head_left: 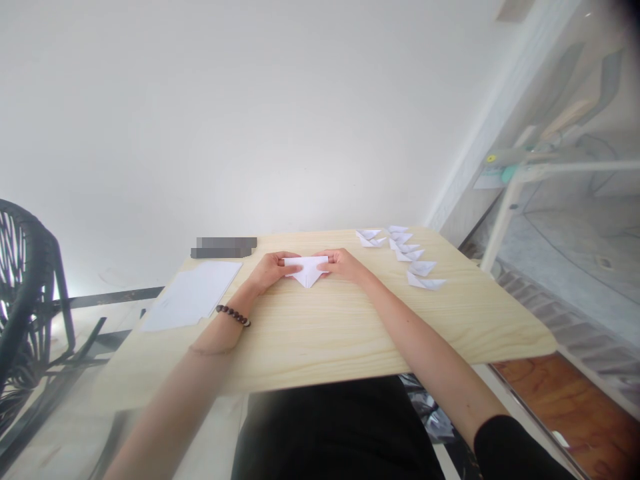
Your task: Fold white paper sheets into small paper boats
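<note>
A small folded white paper point(308, 268), straight along the top and pointed at the bottom, is held between both hands above the table's middle. My left hand point(273, 272) pinches its left end, thumb in front and fingers behind. At the right end my right hand point(343, 264) grips it the same way. Several folded paper boats stand to the right: one boat point(371, 239) at the back, others in a row, and the nearest boat point(425, 275) toward the right side.
The light wooden table point(320, 340) stands against a white wall point(280, 120). A stack of white paper sheets point(193, 293) lies at the left, with a dark blurred object point(223, 248) behind it. A dark woven chair point(30, 287) is off the table's left side.
</note>
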